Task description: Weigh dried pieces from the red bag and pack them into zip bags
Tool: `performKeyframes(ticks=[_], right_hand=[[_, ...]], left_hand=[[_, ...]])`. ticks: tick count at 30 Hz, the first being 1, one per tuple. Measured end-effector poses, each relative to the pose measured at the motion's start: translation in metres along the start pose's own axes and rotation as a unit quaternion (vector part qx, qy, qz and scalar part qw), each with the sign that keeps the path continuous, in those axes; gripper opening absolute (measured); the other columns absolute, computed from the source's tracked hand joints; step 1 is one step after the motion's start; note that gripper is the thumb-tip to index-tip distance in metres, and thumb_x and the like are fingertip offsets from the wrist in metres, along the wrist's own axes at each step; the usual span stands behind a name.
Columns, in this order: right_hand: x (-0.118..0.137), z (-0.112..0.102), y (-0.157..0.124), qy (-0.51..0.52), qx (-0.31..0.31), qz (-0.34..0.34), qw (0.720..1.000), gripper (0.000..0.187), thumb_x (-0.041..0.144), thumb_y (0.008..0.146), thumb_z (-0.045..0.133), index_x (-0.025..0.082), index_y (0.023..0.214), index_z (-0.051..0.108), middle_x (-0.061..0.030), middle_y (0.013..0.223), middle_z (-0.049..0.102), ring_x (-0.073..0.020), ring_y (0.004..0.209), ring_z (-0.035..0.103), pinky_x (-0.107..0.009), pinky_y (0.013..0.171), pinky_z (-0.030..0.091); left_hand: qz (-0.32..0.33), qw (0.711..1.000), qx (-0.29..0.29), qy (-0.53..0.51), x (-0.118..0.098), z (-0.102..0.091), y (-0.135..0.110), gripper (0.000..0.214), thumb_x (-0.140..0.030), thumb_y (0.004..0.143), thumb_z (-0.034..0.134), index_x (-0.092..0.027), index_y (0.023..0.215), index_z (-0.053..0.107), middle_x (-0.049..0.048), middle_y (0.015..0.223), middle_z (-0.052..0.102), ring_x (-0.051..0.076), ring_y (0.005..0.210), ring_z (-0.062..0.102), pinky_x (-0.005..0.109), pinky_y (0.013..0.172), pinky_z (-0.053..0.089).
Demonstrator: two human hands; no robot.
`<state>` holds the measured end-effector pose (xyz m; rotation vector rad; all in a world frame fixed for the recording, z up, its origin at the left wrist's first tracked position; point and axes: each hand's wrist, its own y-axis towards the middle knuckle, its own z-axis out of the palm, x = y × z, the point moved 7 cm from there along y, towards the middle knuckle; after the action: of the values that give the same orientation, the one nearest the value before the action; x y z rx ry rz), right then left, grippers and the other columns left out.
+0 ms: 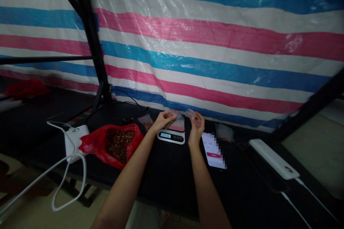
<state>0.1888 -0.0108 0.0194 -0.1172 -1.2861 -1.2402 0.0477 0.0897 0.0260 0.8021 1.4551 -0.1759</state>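
My left hand (162, 121) is closed on a small clear plastic bag (175, 115), above the back of a digital kitchen scale (171, 137). Some brown bits show beneath its fingers. Raised just right of the scale, my right hand (197, 126) pinches a small clear plastic piece (190, 113), cup-like in shape; blur hides its exact kind. The scale's display is lit, and its plate is partly covered by the left hand. Left of my left forearm lies an open red plastic bag (100, 139) of brown seeds or beans (120, 144).
A clear bag (146, 121) with brown pieces lies behind the left wrist. A lit phone (213, 150) is right of my right hand, with another clear bag (225, 132) beyond. White power banks (76, 139) (274, 158) trail cables. A black frame post (92, 39) and striped tarp (201, 53) stand behind.
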Motion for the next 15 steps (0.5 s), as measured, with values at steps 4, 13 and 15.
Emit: performKeyframes(ticks=[4,13,15], right_hand=[[-0.026,-0.012,0.006,0.058,-0.054,0.042,0.996,0.032,0.032,0.067,0.063,0.017,0.092,0.048,-0.0067,0.105,0.053,-0.0181,0.096,0.055,-0.04,0.089,0.041],[-0.029,0.002,-0.001,0.064,-0.001,0.081,0.995,0.032,0.034,0.066,0.063,0.018,0.087,0.047,-0.0064,0.103,0.056,-0.0173,0.093,0.056,-0.038,0.087,0.04],[-0.027,0.004,-0.002,0.059,0.008,0.086,0.995,0.034,0.036,0.065,0.064,0.018,0.089,0.048,-0.0072,0.103,0.056,-0.0182,0.094,0.056,-0.038,0.086,0.04]], left_hand=[[0.04,0.98,-0.077,0.182,0.008,-0.011,0.008,0.044,-0.046,0.068,0.059,-0.011,0.095,0.063,0.0054,0.082,0.065,0.016,0.073,0.059,0.025,0.067,0.045],[0.095,0.899,-0.019,0.427,0.007,0.015,0.009,0.058,-0.047,0.071,0.056,-0.02,0.121,0.045,0.0085,0.118,0.051,0.023,0.112,0.043,0.042,0.098,0.027],[0.11,0.894,-0.047,0.432,-0.013,0.01,-0.002,0.057,-0.047,0.075,0.051,-0.021,0.125,0.039,0.0083,0.124,0.046,0.022,0.117,0.038,0.044,0.101,0.021]])
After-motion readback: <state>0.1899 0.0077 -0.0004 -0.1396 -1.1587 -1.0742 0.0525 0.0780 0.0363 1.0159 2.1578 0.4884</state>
